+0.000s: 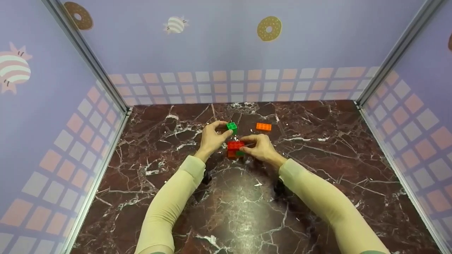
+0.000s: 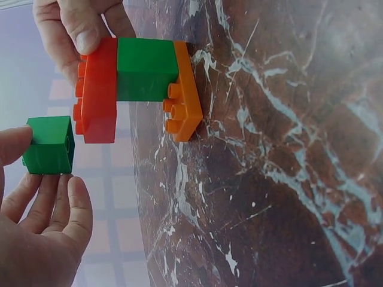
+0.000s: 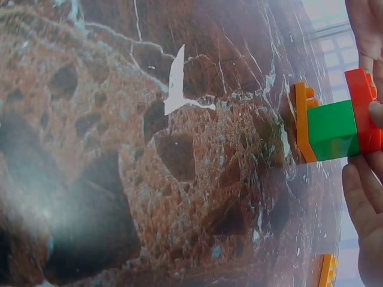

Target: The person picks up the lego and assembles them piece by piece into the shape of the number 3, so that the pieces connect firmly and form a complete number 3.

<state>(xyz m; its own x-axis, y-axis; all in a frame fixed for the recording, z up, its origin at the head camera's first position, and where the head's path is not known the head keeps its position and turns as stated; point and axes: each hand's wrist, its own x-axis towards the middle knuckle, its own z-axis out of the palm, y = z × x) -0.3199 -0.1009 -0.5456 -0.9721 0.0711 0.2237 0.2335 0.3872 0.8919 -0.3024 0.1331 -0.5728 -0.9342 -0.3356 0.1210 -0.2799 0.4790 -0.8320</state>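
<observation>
My left hand (image 1: 213, 137) pinches a green building brick (image 2: 51, 143) between thumb and fingers, raised above the tabletop. Beside it stands a stack: a red brick (image 1: 235, 145) on top, a green brick (image 2: 146, 69) beneath it, and a thin orange brick (image 2: 187, 101) at the bottom. The red brick extends out over one side of the green one, above bare studs of the orange. My right hand (image 1: 262, 147) grips the red brick, thumb on its near side. The loose green brick is apart from the stack, close to the red brick's studded top in the left wrist view.
Another orange brick (image 1: 263, 126) lies on the dark marbled tabletop (image 1: 317, 148), beyond my right hand. Purple patterned panels (image 1: 226, 46) enclose the back and both sides, with metal strips (image 1: 86, 56) along the corners.
</observation>
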